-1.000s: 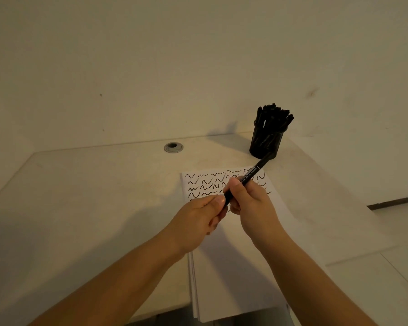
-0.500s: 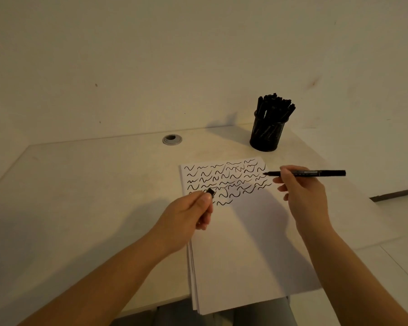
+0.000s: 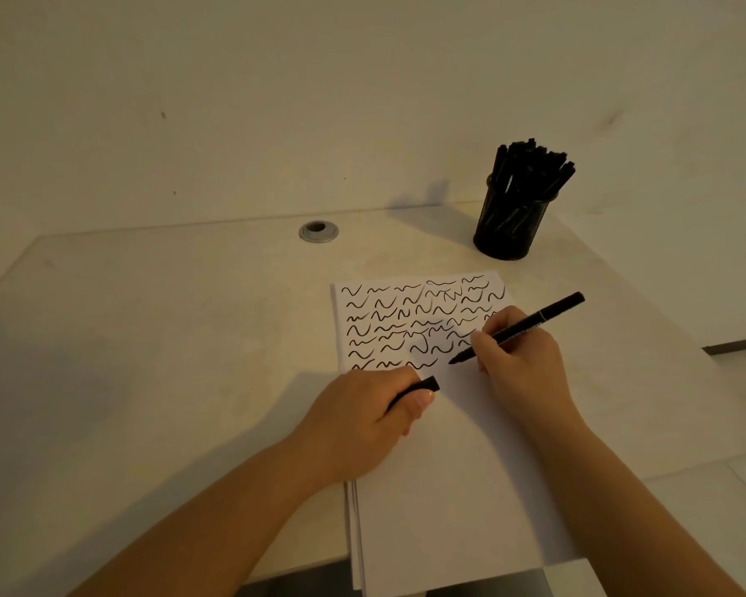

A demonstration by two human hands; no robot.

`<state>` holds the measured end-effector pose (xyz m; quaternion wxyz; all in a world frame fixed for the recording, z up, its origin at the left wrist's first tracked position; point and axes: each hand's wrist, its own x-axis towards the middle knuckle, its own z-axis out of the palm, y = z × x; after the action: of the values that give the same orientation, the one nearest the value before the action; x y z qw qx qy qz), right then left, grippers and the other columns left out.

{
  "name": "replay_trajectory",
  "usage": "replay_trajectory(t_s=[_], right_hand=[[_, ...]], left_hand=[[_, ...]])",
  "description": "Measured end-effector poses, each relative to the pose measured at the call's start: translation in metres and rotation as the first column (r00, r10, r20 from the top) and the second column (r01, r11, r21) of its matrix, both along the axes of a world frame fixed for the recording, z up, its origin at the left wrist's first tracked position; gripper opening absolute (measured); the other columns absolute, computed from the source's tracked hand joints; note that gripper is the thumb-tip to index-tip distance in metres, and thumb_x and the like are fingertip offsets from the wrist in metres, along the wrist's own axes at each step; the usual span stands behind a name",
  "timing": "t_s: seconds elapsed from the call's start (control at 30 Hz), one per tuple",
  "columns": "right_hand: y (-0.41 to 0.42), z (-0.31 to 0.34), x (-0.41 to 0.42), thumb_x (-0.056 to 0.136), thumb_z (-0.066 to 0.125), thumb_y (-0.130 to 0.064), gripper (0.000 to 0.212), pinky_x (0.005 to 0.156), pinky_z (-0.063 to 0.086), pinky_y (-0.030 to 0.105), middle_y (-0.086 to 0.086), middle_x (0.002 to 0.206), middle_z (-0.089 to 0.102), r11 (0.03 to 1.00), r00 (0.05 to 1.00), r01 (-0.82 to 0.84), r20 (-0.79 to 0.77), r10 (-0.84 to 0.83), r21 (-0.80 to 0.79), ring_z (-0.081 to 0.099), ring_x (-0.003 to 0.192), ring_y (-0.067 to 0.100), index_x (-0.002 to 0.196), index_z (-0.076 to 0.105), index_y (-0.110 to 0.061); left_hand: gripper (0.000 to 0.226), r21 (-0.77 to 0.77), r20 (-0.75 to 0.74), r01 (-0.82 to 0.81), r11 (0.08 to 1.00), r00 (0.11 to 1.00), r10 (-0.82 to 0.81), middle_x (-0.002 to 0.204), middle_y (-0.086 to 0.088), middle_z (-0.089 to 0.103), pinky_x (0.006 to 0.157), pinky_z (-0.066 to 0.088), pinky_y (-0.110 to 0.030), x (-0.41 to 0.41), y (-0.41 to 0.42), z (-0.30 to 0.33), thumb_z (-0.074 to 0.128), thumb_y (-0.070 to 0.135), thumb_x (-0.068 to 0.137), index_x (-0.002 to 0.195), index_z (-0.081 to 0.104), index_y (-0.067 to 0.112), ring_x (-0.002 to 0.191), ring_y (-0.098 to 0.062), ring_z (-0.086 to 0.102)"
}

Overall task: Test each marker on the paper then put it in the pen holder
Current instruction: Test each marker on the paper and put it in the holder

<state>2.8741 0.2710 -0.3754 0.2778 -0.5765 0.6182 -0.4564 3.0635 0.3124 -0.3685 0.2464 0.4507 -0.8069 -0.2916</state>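
Note:
A stack of white paper [image 3: 448, 467] lies on the desk, its upper part covered with several rows of black squiggles. My right hand [image 3: 517, 359] grips an uncapped black marker [image 3: 530, 325] in a writing hold, its tip down on the paper just below and right of the squiggles. My left hand [image 3: 362, 420] rests on the paper's left edge and holds the marker's black cap [image 3: 418, 387] between thumb and fingers. A black mesh pen holder [image 3: 509, 226] stands at the far right of the desk, packed with several black markers [image 3: 530, 165].
A grey cable grommet [image 3: 318, 231] sits in the desk near the back wall. The pale desk [image 3: 147, 359] meets the wall behind and ends at an angled edge on the right. The paper overhangs the desk's front edge.
The hands pulled cap and marker apart. My right hand swung the marker out to the right, then turned it tip-down onto the paper. My left hand settled on the paper with the cap.

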Motion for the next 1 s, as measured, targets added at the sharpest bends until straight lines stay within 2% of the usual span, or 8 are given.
replay_trajectory(t_s=[0.37, 0.5, 0.6, 0.7, 0.77, 0.87, 0.93, 1.0], right_hand=[[0.002, -0.002, 0.000, 0.080, 0.057, -0.017, 0.021, 0.043, 0.035, 0.007, -0.005, 0.052, 0.051, 0.998, 0.996, 0.062, -0.061, -0.063, -0.027, 0.048, 0.049, -0.005, 0.063, 0.045, -0.021], [0.002, 0.000, -0.004, 0.081, 0.056, -0.018, 0.019, 0.043, 0.035, 0.011, -0.004, 0.056, 0.055, 0.987, 0.986, 0.153, -0.063, -0.157, -0.054, 0.051, 0.051, 0.001, 0.066, 0.045, -0.020], [0.005, 0.009, -0.009, 0.085, 0.061, -0.025, 0.018, 0.058, 0.045, 0.025, -0.005, 0.063, 0.062, 0.964, 0.966, 0.237, 0.139, -0.219, -0.123, 0.057, 0.059, 0.012, 0.071, 0.050, -0.026], [0.011, 0.023, -0.010, 0.085, 0.061, -0.023, 0.014, 0.049, 0.042, 0.018, -0.009, 0.050, 0.055, 0.965, 0.916, 0.252, 0.340, -0.213, -0.073, 0.049, 0.046, 0.004, 0.073, 0.055, -0.025], [0.015, 0.027, -0.007, 0.088, 0.057, -0.015, 0.017, 0.042, 0.038, 0.017, -0.009, 0.045, 0.047, 0.990, 0.777, 0.138, 0.617, -0.127, 0.030, 0.043, 0.043, 0.005, 0.072, 0.056, -0.020], [0.022, 0.025, 0.004, 0.091, 0.048, -0.018, 0.024, 0.038, 0.031, 0.016, -0.004, 0.045, 0.041, 0.992, 0.388, -0.056, 0.918, -0.081, 0.112, 0.038, 0.041, 0.009, 0.068, 0.056, -0.015], [0.027, 0.017, 0.011, 0.092, 0.043, -0.023, 0.034, 0.037, 0.030, 0.015, -0.001, 0.041, 0.039, 0.992, 0.307, -0.075, 0.949, -0.079, 0.106, 0.036, 0.038, 0.011, 0.063, 0.058, -0.013], [0.032, 0.009, 0.015, 0.093, 0.041, -0.020, 0.044, 0.036, 0.030, 0.017, 0.000, 0.038, 0.037, 0.997, 0.349, -0.031, 0.935, -0.059, 0.075, 0.033, 0.036, 0.012, 0.054, 0.061, -0.014]], left_hand=[[0.028, -0.006, 0.031, 0.002, 1.000, 1.000, -0.002, 0.059, 0.012, 0.052, 0.061, 0.046, -0.034, -0.001, 0.001, 0.000, 0.029, 0.048, 0.088, 0.069, 0.040, 0.031, 0.059, -0.009, 0.054], [0.027, 0.007, 0.025, -0.008, 1.000, 1.000, 0.008, 0.059, 0.012, 0.053, 0.062, 0.047, -0.037, -0.002, 0.002, 0.000, 0.030, 0.047, 0.088, 0.069, 0.041, 0.030, 0.059, -0.010, 0.055], [0.029, 0.019, 0.003, -0.019, 1.000, 1.000, 0.019, 0.058, 0.011, 0.052, 0.060, 0.046, -0.036, -0.001, 0.003, 0.000, 0.032, 0.046, 0.089, 0.071, 0.044, 0.028, 0.058, -0.011, 0.054], [0.031, 0.014, -0.024, -0.035, 0.999, 0.999, 0.035, 0.055, 0.010, 0.051, 0.057, 0.044, -0.035, -0.001, 0.001, 0.000, 0.036, 0.044, 0.094, 0.080, 0.051, 0.021, 0.055, -0.013, 0.054], [0.032, 0.018, -0.048, -0.042, 0.999, 0.998, 0.043, 0.054, 0.011, 0.051, 0.056, 0.044, -0.034, -0.002, 0.001, 0.001, 0.035, 0.047, 0.090, 0.082, 0.051, 0.021, 0.054, -0.014, 0.054], [0.039, 0.027, -0.070, -0.047, 0.999, 0.996, 0.049, 0.053, 0.011, 0.050, 0.055, 0.043, -0.035, -0.002, 0.002, 0.002, 0.031, 0.054, 0.084, 0.082, 0.052, 0.020, 0.054, -0.016, 0.053], [0.041, 0.028, -0.072, -0.048, 0.998, 0.996, 0.050, 0.054, 0.010, 0.050, 0.055, 0.043, -0.035, -0.002, 0.002, 0.002, 0.031, 0.055, 0.084, 0.083, 0.052, 0.019, 0.054, -0.016, 0.053], [0.040, 0.031, -0.072, -0.050, 0.998, 0.996, 0.052, 0.054, 0.010, 0.050, 0.055, 0.042, -0.035, -0.002, 0.002, 0.002, 0.031, 0.056, 0.083, 0.082, 0.051, 0.021, 0.054, -0.016, 0.053]])
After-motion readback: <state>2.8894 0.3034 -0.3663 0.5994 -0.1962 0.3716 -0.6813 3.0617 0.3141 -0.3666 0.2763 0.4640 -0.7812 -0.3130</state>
